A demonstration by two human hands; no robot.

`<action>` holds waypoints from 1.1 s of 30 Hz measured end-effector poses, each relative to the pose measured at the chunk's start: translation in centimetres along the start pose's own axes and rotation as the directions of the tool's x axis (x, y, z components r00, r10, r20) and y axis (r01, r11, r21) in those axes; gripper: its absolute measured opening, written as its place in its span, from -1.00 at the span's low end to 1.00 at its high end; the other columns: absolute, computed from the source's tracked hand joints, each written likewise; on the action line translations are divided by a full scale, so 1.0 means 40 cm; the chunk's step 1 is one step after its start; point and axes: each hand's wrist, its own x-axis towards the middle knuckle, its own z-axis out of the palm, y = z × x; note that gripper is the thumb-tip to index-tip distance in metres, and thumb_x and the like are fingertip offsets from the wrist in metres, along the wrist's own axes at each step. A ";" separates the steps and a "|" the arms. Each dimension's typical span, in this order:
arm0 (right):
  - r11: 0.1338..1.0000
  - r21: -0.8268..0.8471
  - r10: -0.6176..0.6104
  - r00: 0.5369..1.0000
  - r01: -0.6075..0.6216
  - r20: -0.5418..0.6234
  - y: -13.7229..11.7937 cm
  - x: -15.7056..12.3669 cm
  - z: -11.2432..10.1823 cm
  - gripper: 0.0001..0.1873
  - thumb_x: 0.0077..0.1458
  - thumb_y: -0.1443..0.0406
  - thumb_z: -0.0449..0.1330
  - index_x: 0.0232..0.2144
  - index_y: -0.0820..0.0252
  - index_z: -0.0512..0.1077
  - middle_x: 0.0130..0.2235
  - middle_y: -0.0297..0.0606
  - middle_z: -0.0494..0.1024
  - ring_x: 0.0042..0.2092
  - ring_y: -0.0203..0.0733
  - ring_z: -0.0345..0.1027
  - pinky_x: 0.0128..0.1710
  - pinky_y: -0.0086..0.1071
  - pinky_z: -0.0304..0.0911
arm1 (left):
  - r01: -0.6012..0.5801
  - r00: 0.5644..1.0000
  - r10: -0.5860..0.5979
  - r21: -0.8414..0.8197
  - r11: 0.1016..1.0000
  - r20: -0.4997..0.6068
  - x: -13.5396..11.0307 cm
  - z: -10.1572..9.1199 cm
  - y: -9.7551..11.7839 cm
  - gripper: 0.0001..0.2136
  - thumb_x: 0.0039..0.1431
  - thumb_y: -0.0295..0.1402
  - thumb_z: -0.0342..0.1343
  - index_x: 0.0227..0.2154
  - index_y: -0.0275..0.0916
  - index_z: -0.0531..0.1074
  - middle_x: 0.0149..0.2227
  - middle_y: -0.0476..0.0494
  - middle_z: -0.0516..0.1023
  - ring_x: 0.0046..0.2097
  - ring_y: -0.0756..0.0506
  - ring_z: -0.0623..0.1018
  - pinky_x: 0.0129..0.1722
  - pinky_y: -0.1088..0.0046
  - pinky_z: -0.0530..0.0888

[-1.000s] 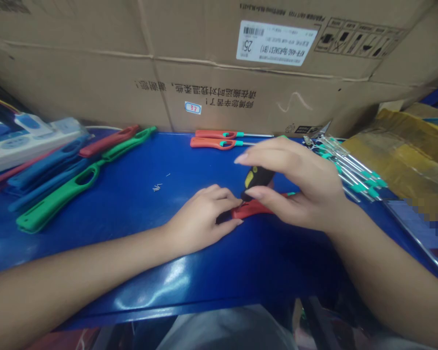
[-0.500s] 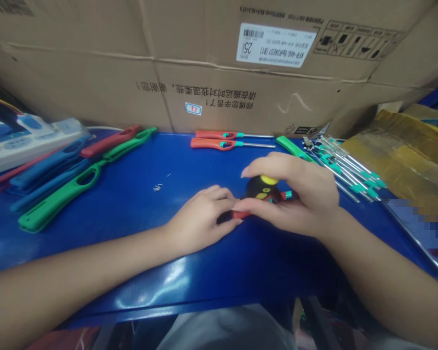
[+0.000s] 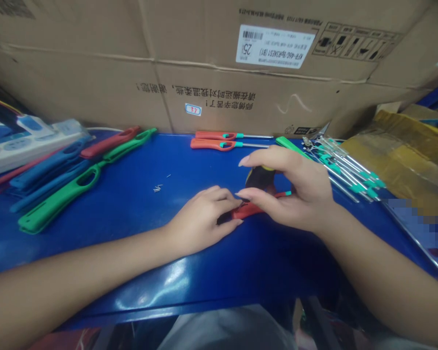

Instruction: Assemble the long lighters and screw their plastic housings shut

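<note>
My left hand (image 3: 203, 218) rests on the blue table (image 3: 138, 209), its fingers pressed down on the near end of a red lighter-shaped handle (image 3: 248, 209). Over that handle my right hand (image 3: 295, 192) is curled around a black and yellow screwdriver (image 3: 260, 176), held upright with its tip down on the red piece. Most of the screwdriver is hidden by my fingers.
Green (image 3: 76, 184), blue (image 3: 47, 167) and red (image 3: 107, 141) handles lie at the left beside a white power strip (image 3: 25, 146). Two orange lighters (image 3: 219, 139) lie at the back, metal rods with teal tips (image 3: 346, 167) at the right. Cardboard boxes (image 3: 211, 68) wall the far side.
My right hand has turned the screwdriver in place, its fingers shifting around the handle. My left hand and the red piece have stayed where they were.
</note>
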 end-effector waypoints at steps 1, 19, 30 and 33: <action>1.000 0.002 -0.015 1.000 0.015 0.018 0.000 0.002 -0.002 -0.68 0.28 0.27 0.28 0.06 0.12 0.44 -0.04 -0.20 0.65 -0.05 -0.11 0.58 -0.04 -0.25 0.53 | 0.001 1.000 -0.001 -0.001 1.000 0.002 0.000 0.000 0.000 -0.88 0.34 -0.34 0.19 -0.14 -0.25 0.55 -0.19 -0.14 0.58 -0.12 -0.16 0.52 -0.10 0.25 0.47; 0.986 0.149 0.062 0.992 -0.078 0.107 -0.012 0.012 -0.021 -0.65 0.37 0.39 0.03 0.15 0.20 0.40 0.04 -0.13 0.61 0.02 -0.15 0.55 0.04 -0.24 0.47 | 0.032 0.999 -0.033 0.009 0.999 0.034 0.002 -0.002 0.000 -0.79 0.36 -0.30 0.18 -0.01 -0.22 0.56 -0.15 -0.16 0.57 -0.11 -0.16 0.53 -0.05 0.24 0.48; 0.999 0.043 -0.007 0.994 0.003 0.106 -0.014 0.012 -0.023 -0.72 0.36 0.35 0.11 0.08 0.16 0.42 -0.06 -0.19 0.63 -0.03 -0.15 0.53 -0.09 -0.30 0.48 | 0.020 1.000 -0.019 -0.017 1.000 0.016 0.001 0.005 -0.002 -0.80 0.36 -0.29 0.19 -0.05 -0.25 0.57 -0.11 -0.18 0.58 -0.07 -0.18 0.53 -0.02 0.21 0.48; 0.982 0.142 0.099 0.978 -0.126 0.181 -0.018 0.008 -0.022 -0.62 0.36 0.41 0.06 0.18 0.16 0.33 0.04 -0.17 0.59 -0.08 -0.23 0.54 -0.16 -0.37 0.50 | 0.032 0.999 -0.031 -0.029 0.999 0.028 0.001 0.005 -0.002 -0.80 0.37 -0.29 0.18 -0.04 -0.23 0.57 -0.08 -0.18 0.59 -0.04 -0.19 0.54 0.00 0.20 0.49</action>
